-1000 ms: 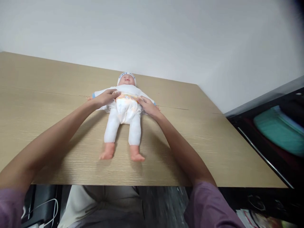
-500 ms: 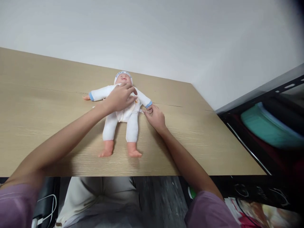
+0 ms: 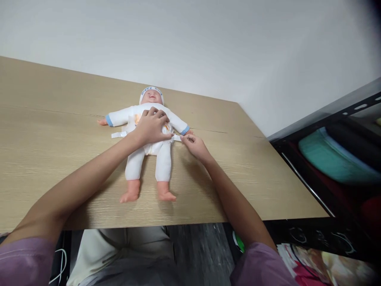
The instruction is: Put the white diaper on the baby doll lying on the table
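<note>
doll (image 3: 163, 159) lies face-up on bench (image 3: 59, 167), long axis running head-far to feet-near; left grip (image 3: 152, 128) spread flat on its belly, clasping nothing; right grip (image 3: 194, 144) pinched on white tie (image 3: 177, 138) just beside the waist, on that hand's side.

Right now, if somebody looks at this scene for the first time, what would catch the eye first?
A baby doll in white clothes lies face up on the wooden table, straight ahead. The left hand rests on its belly, while the right hand pinches a white tie at the doll's side.
</note>
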`<state>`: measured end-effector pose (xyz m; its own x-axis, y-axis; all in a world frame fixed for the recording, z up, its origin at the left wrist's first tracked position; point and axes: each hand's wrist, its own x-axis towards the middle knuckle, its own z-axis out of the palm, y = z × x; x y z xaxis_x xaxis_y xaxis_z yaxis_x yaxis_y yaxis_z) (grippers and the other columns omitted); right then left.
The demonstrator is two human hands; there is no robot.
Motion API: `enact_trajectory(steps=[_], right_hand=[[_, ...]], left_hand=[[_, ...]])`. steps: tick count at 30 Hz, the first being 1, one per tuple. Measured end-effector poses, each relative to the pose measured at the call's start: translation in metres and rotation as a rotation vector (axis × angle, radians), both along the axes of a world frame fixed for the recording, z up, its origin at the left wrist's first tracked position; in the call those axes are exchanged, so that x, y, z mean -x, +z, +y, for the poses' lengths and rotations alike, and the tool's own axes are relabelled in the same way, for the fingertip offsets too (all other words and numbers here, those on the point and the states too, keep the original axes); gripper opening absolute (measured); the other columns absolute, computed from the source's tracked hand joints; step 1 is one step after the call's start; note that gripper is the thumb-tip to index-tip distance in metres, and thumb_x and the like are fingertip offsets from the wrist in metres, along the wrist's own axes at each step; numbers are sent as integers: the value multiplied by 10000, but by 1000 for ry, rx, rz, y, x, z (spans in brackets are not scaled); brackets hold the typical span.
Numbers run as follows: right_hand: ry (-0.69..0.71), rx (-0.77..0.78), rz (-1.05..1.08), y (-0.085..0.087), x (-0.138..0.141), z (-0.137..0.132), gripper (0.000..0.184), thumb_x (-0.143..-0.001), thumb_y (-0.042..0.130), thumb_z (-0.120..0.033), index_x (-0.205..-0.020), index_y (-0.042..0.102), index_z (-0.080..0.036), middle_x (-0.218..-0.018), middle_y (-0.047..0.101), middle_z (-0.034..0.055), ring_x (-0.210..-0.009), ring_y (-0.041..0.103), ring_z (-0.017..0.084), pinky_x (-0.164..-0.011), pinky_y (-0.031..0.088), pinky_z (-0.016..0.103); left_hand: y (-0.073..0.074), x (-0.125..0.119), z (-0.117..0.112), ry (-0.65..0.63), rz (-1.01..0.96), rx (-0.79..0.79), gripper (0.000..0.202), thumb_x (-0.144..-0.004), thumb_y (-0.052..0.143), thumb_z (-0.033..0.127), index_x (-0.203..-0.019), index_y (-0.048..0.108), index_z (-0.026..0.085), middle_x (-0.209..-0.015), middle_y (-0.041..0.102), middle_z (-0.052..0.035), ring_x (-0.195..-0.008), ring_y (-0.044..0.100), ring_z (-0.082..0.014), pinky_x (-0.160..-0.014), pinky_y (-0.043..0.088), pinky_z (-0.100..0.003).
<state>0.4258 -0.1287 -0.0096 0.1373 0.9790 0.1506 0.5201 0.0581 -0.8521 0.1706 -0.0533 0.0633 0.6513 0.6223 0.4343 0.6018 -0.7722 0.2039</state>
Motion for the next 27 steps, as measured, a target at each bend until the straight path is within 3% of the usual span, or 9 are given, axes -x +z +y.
enact_trajectory(steps=[4, 8, 12, 15, 18, 21, 24, 27], right_hand=[[43, -45, 152, 20, 6, 11, 612, -862, 727, -850, -780, 591, -259, -701, 508, -38, -673, 451, 160, -658, 418, 319], [160, -94, 146, 37, 35, 42, 593, -897, 723, -836, -816, 600, -261, -727, 546, -29, -682, 497, 164, -668, 453, 324], [210, -119, 86, 37, 67, 61, 595, -924, 683, -848, -853, 611, -262, -794, 639, 1, -728, 586, 185, -671, 510, 330], [134, -222, 47, 29, 75, 46, 550, -988, 657, -803, -1016, 675, -254, -950, 727, 47, -836, 670, 215, -747, 594, 353], [139, -423, -130, 22, 70, 16, 465, -1111, 572, -650, -1306, 728, -258, -1328, 766, 131, -1214, 730, 297, -1064, 635, 477], [295, -537, -320, 18, 64, -5, 520, -1182, 460, -513, -1631, 613, -299, -1688, 626, 119, -1607, 547, 327, -1376, 426, 588], [377, -549, -331, 14, 61, -8, 598, -1209, 387, -494, -1760, 486, -284, -1800, 523, 104, -1692, 468, 300, -1431, 364, 571], [373, -520, -325, 11, 62, -3, 632, -1215, 343, -528, -1786, 454, -278, -1816, 506, 98, -1711, 447, 292, -1437, 363, 572]], left_hand=[[0, -1, -1, -2, 14, 4, 535, -901, 810, 592, -1299, 803, 235, -1448, 740, -162, -1414, 551, -504, -1164, 425, -651], [-1, -2, 0, 8, 16, 25, 533, -892, 813, 557, -1305, 782, 222, -1458, 735, -172, -1420, 550, -502, -1173, 427, -662], [-3, 5, 6, -37, -52, 119, 774, -825, 844, 492, -1510, 650, 188, -1521, 709, -180, -1474, 519, -495, -1222, 429, -644], [3, 19, 15, -178, -123, 251, 1026, -794, 876, 509, -1680, 467, 194, -1583, 671, -190, -1519, 531, -452, -1275, 417, -612], [12, 40, 28, -305, -222, 423, 1016, -858, 843, 569, -1718, 400, 258, -1617, 642, -185, -1526, 585, -376, -1220, 502, -532], [21, 66, 48, -217, -290, 501, 760, -893, 812, 642, -1521, 598, 271, -1518, 698, -168, -1362, 702, -339, -1075, 586, -471], [25, 94, 66, -14, -194, 568, 599, -855, 841, 713, -1217, 723, 250, -1250, 786, -140, -1053, 767, -319, -870, 600, -437], [23, 116, 74, -7, -45, 675, 518, -883, 795, 752, -1004, 745, 251, -1001, 778, -92, -874, 724, -290, -754, 548, -401]])
